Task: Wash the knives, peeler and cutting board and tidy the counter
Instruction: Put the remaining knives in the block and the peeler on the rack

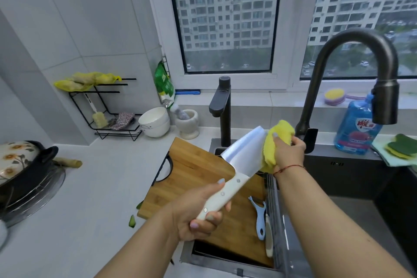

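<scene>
Nearest to us, our left hand (198, 210) curls its fingers round the white handle of the cleaver (239, 160), holding the broad blade tilted up and away over the sink (338, 187). Just beneath, the wooden cutting board (194, 178) lies across the sink's left part, with the blue peeler (259, 216) on its right edge and a small white-handled knife (268, 237) just beside it. Beyond the blade, our right hand (288, 151) grips a yellow cloth (276, 142), pressed against the blade's far end. Green peel scraps (132, 221) sit on the counter (101, 187) left of the board. Farther back stand the dark faucet (352, 70), a blue detergent bottle (356, 128) and stacked white bowls (155, 122).
</scene>
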### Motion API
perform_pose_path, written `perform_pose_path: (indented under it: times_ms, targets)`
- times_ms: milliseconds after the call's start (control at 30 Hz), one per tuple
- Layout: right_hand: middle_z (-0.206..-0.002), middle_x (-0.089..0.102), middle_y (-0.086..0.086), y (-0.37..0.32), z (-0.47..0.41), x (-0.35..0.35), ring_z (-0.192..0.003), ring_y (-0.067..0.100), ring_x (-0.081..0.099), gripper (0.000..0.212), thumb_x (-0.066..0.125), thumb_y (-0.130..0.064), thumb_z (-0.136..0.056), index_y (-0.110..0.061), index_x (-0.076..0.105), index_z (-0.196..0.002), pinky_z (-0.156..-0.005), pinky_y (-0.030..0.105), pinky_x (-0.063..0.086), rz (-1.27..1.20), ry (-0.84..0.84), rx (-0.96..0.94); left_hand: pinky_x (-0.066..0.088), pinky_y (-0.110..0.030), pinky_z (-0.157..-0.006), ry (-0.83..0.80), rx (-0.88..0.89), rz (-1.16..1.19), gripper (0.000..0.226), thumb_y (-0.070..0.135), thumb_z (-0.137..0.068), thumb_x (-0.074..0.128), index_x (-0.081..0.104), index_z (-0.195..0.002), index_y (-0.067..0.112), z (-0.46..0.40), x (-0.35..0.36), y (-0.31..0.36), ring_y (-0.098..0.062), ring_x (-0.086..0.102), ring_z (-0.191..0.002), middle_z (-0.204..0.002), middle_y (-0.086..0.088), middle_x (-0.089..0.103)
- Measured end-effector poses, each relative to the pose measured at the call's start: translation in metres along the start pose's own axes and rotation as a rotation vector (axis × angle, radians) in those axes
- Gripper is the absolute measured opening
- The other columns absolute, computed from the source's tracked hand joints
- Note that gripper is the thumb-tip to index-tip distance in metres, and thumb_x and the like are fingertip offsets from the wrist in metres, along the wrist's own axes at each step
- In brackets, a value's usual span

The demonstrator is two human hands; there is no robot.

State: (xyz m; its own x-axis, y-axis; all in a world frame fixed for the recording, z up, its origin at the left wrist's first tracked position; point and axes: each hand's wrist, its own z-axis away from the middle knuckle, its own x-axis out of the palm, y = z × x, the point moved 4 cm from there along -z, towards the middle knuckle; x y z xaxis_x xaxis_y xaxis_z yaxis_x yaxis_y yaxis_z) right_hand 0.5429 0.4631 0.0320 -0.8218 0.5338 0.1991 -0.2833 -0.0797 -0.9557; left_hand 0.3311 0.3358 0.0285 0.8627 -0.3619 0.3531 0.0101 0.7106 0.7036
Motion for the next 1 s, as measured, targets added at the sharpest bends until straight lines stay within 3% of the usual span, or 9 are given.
perform_pose_path:
  times_ms: [100,200,300,433,567,733,833,933,1000]
  targets:
    - [-0.116,0.053,0.008,-0.006,0.013,0.014,-0.100,0.023,0.052,0.047,0.063,-0.021,-0.090,-0.015,0.039,-0.130,-0.083,0.030,0.039,0.206,-0.088,-0.149,0.020,-0.010,-0.028,-0.011,0.010,0.023,0.051,0.062,-0.088,0.042,0.060,-0.079,0.014,0.003,-0.009,0.000,-0.005,0.029,-0.023,-0.046,0.002,0.040]
    - [-0.111,0.058,0.008,-0.006,0.035,0.024,-0.105,0.031,0.053,0.027,0.054,-0.022,-0.092,-0.020,0.051,-0.119,-0.085,0.036,0.044,0.611,-0.081,-0.432,0.018,-0.012,-0.029,0.071,0.010,-0.037,0.053,0.062,-0.090,0.040,0.059,-0.080,0.013,0.005,-0.014,0.002,-0.005,0.027,-0.024,-0.048,0.002,0.038]
    - [-0.107,0.062,0.006,0.005,0.059,0.031,-0.104,0.031,0.054,0.022,0.054,-0.022,-0.091,-0.024,0.063,-0.111,-0.087,0.040,0.045,0.767,-0.144,-0.557,0.015,-0.013,-0.032,0.141,0.002,-0.053,0.056,0.064,-0.090,0.038,0.059,-0.081,0.013,0.004,-0.018,0.002,-0.005,0.026,-0.025,-0.049,0.002,0.038]
    - [-0.102,0.064,-0.009,0.030,0.096,0.047,-0.097,0.016,0.058,0.023,0.049,-0.038,-0.084,-0.041,0.066,-0.100,-0.084,0.033,0.048,0.687,-0.444,-0.553,0.012,-0.013,-0.033,0.218,0.007,0.034,0.067,0.073,-0.087,0.030,0.057,-0.082,0.011,-0.002,-0.028,0.002,-0.005,0.026,-0.025,-0.050,0.002,0.039]
    - [-0.099,0.062,-0.006,0.031,0.117,0.051,-0.085,-0.005,0.056,0.035,0.052,-0.014,-0.094,-0.048,0.056,-0.089,-0.067,0.004,0.041,0.448,-0.599,-0.440,0.013,-0.010,-0.031,0.275,0.050,0.181,0.084,0.083,-0.080,0.019,0.057,-0.076,0.009,-0.005,-0.035,0.006,-0.005,0.024,-0.025,-0.048,0.001,0.039]
    - [-0.109,0.060,-0.010,0.037,0.135,0.058,-0.103,-0.002,0.051,0.027,0.052,-0.024,-0.094,-0.048,0.060,-0.102,-0.089,0.017,0.042,0.513,-0.781,-0.525,0.014,-0.008,-0.032,0.306,0.139,0.353,0.084,0.086,-0.077,0.021,0.057,-0.064,0.011,-0.009,-0.040,0.013,-0.006,0.026,-0.025,-0.049,-0.002,0.041]
    - [-0.111,0.058,-0.009,0.042,0.135,0.059,-0.102,-0.006,0.049,0.028,0.053,-0.021,-0.094,-0.045,0.060,-0.105,-0.086,0.011,0.039,0.525,-0.855,-0.523,0.015,-0.008,-0.032,0.326,0.158,0.402,0.086,0.087,-0.077,0.020,0.057,-0.060,0.011,-0.008,-0.043,0.013,-0.006,0.026,-0.025,-0.049,-0.003,0.041]
    - [-0.111,0.058,-0.007,0.044,0.118,0.059,-0.100,-0.001,0.049,0.025,0.051,-0.022,-0.096,-0.040,0.060,-0.111,-0.081,0.008,0.036,0.614,-0.795,-0.558,0.015,-0.008,-0.031,0.303,0.134,0.328,0.082,0.085,-0.079,0.019,0.054,-0.070,0.011,-0.008,-0.039,0.011,-0.005,0.026,-0.025,-0.050,-0.001,0.039]
    - [-0.108,0.058,-0.002,0.043,0.097,0.057,-0.100,0.011,0.052,0.024,0.050,-0.021,-0.096,-0.032,0.061,-0.114,-0.080,0.017,0.040,0.645,-0.662,-0.512,0.015,-0.009,-0.030,0.280,0.120,0.287,0.083,0.084,-0.079,0.017,0.053,-0.074,0.009,-0.008,-0.036,0.011,-0.006,0.026,-0.025,-0.048,0.000,0.039]
